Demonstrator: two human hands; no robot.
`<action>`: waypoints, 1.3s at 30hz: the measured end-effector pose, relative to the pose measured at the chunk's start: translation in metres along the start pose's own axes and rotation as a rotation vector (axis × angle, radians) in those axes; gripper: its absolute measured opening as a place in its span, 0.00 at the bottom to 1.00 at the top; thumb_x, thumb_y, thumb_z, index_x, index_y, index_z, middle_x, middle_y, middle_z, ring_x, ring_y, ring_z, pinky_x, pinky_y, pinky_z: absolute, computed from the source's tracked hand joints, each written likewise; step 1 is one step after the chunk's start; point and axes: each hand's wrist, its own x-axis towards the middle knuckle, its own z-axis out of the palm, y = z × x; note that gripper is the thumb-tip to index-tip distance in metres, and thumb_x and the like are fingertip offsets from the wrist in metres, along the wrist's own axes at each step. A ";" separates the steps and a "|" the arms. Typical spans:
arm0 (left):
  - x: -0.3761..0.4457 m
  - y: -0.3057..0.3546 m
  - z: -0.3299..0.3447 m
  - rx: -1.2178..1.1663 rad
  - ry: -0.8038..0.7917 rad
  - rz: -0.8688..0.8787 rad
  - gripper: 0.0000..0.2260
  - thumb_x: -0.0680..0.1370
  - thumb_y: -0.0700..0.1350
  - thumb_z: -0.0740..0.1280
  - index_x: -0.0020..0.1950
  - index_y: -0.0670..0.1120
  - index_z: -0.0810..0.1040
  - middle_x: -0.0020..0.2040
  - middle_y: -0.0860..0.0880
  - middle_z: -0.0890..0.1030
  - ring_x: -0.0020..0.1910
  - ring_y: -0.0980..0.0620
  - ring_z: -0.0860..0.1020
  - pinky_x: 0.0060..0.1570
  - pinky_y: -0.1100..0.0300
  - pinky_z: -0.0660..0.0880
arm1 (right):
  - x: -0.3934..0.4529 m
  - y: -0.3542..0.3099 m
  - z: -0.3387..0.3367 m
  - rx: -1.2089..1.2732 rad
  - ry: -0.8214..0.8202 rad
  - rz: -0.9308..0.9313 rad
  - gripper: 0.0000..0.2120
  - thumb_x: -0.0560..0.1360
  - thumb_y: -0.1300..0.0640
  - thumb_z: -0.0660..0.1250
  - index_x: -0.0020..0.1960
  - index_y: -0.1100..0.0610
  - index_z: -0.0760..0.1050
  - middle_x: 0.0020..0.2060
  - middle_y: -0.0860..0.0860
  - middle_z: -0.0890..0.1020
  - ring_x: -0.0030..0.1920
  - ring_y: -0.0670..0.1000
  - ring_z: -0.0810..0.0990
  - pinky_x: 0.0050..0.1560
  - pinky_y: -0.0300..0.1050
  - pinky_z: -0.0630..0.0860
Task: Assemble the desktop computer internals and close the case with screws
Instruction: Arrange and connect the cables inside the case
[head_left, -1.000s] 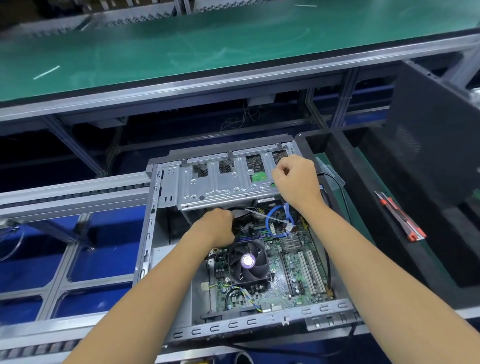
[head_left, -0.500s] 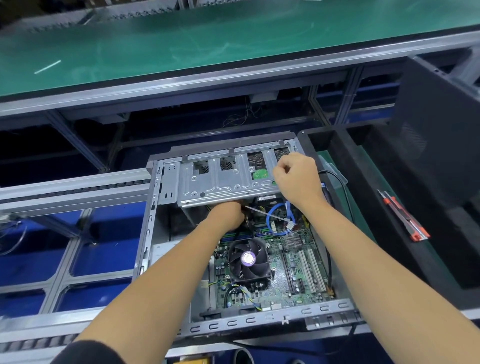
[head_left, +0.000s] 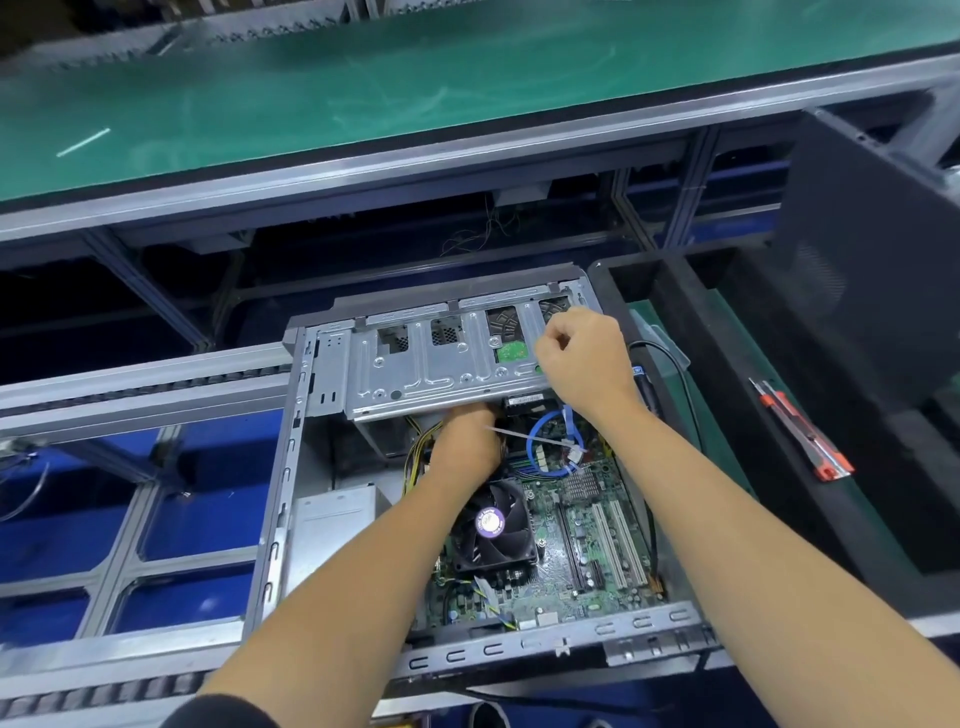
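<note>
The open computer case (head_left: 270, 519) lies flat, with its motherboard (head_left: 587, 525) and black CPU fan (head_left: 491, 525) exposed. A grey metal drive cage (head_left: 415, 374) spans the far end. My left hand (head_left: 465, 441) reaches under the cage's near edge beside yellow wires (head_left: 415, 457); its fingers are hidden. My right hand (head_left: 582, 358) is curled on the cage's right end and appears to grip it. A blue cable (head_left: 535, 441) loops just below the cage, and a white cable tie (head_left: 519, 435) crosses it.
A black tray (head_left: 727, 415) sits right of the case, with red-handled tools (head_left: 800, 431) on its ledge. A dark side panel (head_left: 872, 270) leans at the far right. A green conveyor belt (head_left: 363, 78) runs across the back. Left of the case are open frame rails over blue bins.
My left hand has moved away from me, from beside the fan to under the drive cage, so its fingers are now hidden. My right hand has stayed on the cage's right end.
</note>
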 end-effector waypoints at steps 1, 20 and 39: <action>0.000 0.000 0.000 -0.055 0.014 -0.006 0.07 0.74 0.32 0.59 0.38 0.39 0.73 0.42 0.39 0.80 0.45 0.38 0.77 0.40 0.55 0.70 | 0.000 0.000 0.000 -0.003 -0.001 0.002 0.09 0.73 0.64 0.63 0.35 0.65 0.75 0.36 0.55 0.78 0.38 0.57 0.77 0.37 0.46 0.72; 0.004 -0.007 0.003 0.130 0.005 -0.024 0.13 0.76 0.38 0.63 0.60 0.42 0.78 0.55 0.40 0.78 0.54 0.40 0.78 0.51 0.52 0.75 | 0.001 -0.001 0.000 -0.023 -0.011 -0.013 0.09 0.72 0.64 0.63 0.35 0.66 0.75 0.35 0.57 0.78 0.38 0.58 0.76 0.36 0.47 0.71; 0.008 -0.004 0.007 0.171 0.011 -0.037 0.10 0.76 0.33 0.60 0.56 0.38 0.77 0.54 0.39 0.79 0.53 0.42 0.78 0.48 0.55 0.75 | 0.001 -0.003 -0.005 0.004 -0.048 0.009 0.10 0.73 0.63 0.62 0.35 0.66 0.74 0.34 0.52 0.74 0.37 0.55 0.74 0.36 0.48 0.72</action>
